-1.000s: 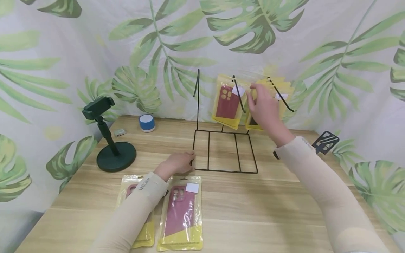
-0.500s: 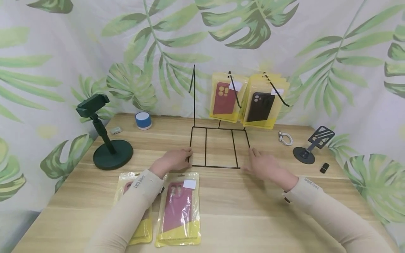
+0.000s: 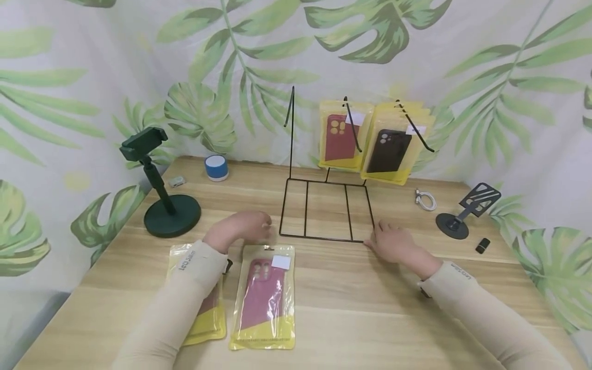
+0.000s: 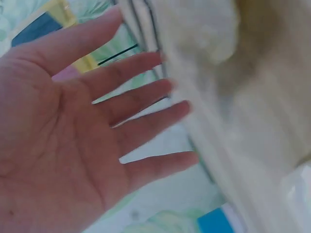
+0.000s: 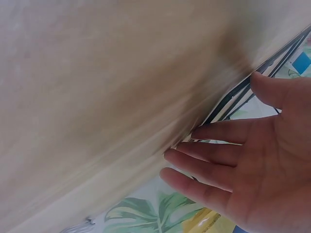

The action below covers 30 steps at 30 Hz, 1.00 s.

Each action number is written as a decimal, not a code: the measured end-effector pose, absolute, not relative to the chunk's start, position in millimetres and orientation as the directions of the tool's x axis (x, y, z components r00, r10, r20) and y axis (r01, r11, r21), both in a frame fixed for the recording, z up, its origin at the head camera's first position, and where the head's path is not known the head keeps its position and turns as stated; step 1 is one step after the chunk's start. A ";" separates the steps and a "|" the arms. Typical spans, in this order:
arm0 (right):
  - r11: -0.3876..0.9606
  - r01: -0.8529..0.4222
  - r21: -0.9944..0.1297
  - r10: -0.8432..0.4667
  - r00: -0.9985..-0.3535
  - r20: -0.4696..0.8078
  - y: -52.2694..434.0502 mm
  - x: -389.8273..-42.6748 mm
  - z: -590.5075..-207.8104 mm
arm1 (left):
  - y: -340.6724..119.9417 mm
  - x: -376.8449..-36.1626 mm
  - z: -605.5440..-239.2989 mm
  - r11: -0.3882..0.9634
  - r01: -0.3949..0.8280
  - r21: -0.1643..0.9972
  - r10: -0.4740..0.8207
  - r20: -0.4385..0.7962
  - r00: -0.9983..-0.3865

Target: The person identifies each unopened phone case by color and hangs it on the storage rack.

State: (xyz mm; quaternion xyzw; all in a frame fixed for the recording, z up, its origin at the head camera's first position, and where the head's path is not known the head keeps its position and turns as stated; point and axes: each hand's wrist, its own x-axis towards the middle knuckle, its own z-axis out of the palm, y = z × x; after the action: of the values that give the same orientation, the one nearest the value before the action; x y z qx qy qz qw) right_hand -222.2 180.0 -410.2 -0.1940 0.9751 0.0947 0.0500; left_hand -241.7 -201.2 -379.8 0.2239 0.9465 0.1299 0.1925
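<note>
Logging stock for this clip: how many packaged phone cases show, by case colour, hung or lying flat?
Red cases: 3, one hanging on the wire rack, two flat on the table.
Black cases: 1 visible, front of the right-hand hanging stack; packs behind it cannot be counted.
Total: 4 visible.

Only readable bit is small dark lettering on both beige sleeves: the left sleeve (image 3: 194, 259) looks like "Let's Slim", and the right sleeve (image 3: 462, 272) has the same print, too tiny to make out properly.
</note>
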 end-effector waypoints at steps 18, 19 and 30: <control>0.906 -0.393 0.158 -0.384 -0.920 -0.085 179.6 -218.9 -411.1 | -209.9 -226.9 -380.7 0.874 0.370 0.316 0.476 -0.396 -0.786; 0.909 -0.388 0.153 -0.379 -0.921 -0.085 179.4 -218.9 -411.6 | -210.7 -227.9 -380.9 0.866 0.379 0.328 0.487 -0.377 -0.787; 0.927 -0.352 0.131 -0.343 -0.935 -0.090 181.4 -220.9 -417.6 | -203.0 -232.2 -367.4 0.688 0.438 0.579 0.500 0.059 -0.864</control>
State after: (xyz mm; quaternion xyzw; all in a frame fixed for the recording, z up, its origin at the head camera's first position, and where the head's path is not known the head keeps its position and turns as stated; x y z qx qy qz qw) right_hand -220.9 181.4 -417.6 -0.1770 0.9810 0.0725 0.0327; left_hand -232.2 -203.0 -367.4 0.2558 0.9172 0.3010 0.0517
